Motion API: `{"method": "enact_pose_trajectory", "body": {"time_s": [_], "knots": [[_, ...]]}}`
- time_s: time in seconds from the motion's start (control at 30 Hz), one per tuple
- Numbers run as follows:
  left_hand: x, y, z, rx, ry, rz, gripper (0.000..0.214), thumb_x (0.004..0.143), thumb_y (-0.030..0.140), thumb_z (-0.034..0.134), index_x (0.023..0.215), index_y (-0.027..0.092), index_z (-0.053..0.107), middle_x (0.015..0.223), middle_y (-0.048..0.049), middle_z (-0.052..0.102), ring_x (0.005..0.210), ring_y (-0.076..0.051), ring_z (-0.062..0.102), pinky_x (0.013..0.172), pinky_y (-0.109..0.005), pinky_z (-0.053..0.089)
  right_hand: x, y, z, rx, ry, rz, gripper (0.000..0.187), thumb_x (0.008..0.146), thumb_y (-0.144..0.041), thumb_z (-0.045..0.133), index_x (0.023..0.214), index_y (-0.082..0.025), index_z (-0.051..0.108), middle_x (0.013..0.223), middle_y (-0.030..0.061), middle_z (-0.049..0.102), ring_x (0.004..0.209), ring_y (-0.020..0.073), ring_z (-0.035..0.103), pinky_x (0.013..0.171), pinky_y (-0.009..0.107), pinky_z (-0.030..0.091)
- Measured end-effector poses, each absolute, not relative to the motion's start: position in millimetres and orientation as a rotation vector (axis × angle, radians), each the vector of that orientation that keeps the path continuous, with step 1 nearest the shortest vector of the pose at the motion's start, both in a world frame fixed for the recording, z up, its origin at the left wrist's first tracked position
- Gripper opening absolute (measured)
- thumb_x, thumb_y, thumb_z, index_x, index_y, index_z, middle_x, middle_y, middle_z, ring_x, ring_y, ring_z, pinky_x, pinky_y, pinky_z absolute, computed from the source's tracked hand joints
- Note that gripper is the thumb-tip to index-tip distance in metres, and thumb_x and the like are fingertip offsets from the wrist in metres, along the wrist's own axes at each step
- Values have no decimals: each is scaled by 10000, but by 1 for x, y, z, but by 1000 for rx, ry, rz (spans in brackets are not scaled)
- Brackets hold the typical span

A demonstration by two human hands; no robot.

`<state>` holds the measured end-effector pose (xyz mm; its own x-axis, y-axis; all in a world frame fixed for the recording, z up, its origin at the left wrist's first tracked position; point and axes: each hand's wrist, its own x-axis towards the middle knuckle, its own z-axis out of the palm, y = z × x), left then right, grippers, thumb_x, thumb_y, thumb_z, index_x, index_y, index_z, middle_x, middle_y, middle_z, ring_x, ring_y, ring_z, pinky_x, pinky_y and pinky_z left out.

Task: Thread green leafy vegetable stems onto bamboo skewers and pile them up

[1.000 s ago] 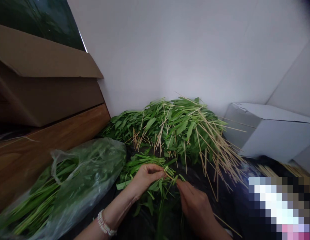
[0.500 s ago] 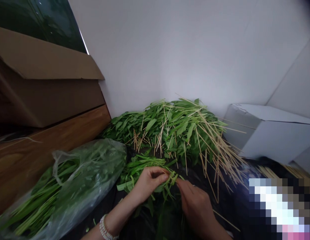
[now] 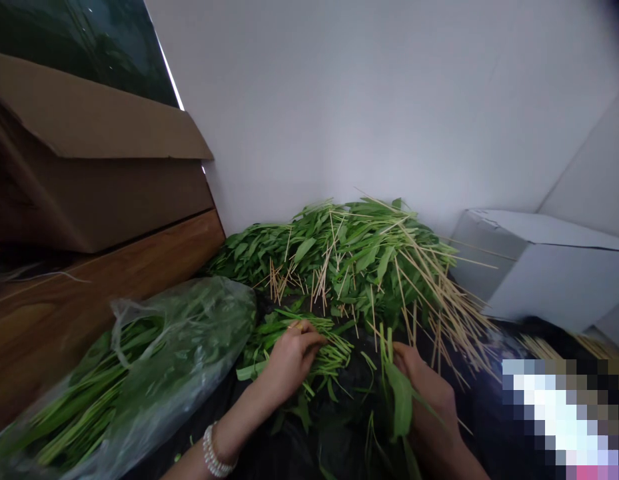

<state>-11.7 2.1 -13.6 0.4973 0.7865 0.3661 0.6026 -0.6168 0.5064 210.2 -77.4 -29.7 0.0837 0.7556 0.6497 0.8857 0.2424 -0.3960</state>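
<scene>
My left hand (image 3: 289, 357), a pearl bracelet on its wrist, is closed on a small bunch of loose green stems (image 3: 319, 347) lying on the dark sheet. To the right of that bunch, my right hand (image 3: 424, 387) is closed round a skewer of green leaves (image 3: 396, 393) that hangs down in front of it. Behind both hands rises a big pile of leaves threaded on thin bamboo skewers (image 3: 364, 260).
A clear plastic bag of long green stems (image 3: 154, 360) lies at the left, beside a wooden ledge (image 3: 99, 280) with a cardboard box (image 3: 89, 160) on it. A white box (image 3: 539, 260) stands at the right against the white wall.
The hands were together pinching leaves at the middle. My right hand has drawn away to the right with a leafy skewer in it, and my left hand has gone back onto the loose stems.
</scene>
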Motion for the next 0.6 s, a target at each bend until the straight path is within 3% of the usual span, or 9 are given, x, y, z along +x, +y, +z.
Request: {"method": "enact_pose_trajectory", "body": {"time_s": [0.27, 0.47, 0.6], "knots": [[-14, 3, -14, 2762, 1387, 562, 91, 805, 161, 654, 846, 215, 715, 935, -63, 650, 919, -248, 544, 780, -379, 405, 205, -74, -28, -1376, -1786, -360, 322, 988, -316, 284, 922, -200, 578, 614, -18, 625, 494, 123, 609, 496, 222, 418], [-19, 5, -8, 2549, 1213, 1211, 118, 875, 202, 591, 947, 232, 680, 1071, -50, 688, 1001, -224, 592, 876, -394, 416, 198, -72, -33, -1257, -1817, -381, 292, 972, -194, 303, 933, -182, 593, 677, -11, 650, 518, 106, 615, 537, 212, 438], [-23, 0, 2, 2121, 1209, 1563, 153, 894, 246, 558, 988, 213, 674, 952, -45, 731, 903, -192, 656, 861, -335, 479, 196, -73, -34, -1228, -1840, -379, 272, 961, -162, 326, 941, -171, 597, 715, 13, 656, 562, 113, 630, 562, 207, 458]]}}
